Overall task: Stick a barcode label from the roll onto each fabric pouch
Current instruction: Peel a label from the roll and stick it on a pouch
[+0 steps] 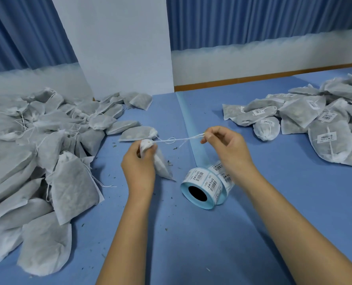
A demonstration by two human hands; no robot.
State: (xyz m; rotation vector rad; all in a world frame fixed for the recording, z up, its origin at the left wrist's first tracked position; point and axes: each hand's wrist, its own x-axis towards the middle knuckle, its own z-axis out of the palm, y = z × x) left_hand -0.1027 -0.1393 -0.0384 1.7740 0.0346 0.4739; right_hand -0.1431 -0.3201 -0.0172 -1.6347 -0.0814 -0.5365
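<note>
Pouch is being gripped at its gathered neck by the left hand, just left of the roll. Its string is being pinched by the right hand and pulled taut, behind the roll. The roll is being left on its side on the table, under the right wrist. Unlabelled pile is being seen far left of the roll, labelled pile far right, liner strip trailing behind it.

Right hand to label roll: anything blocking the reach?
Nothing visible blocks it. The label roll lies on the table close under the right hand, no pouch between them. That hand is busy though, pinching the drawstring of the pouch the left hand grips.
</note>
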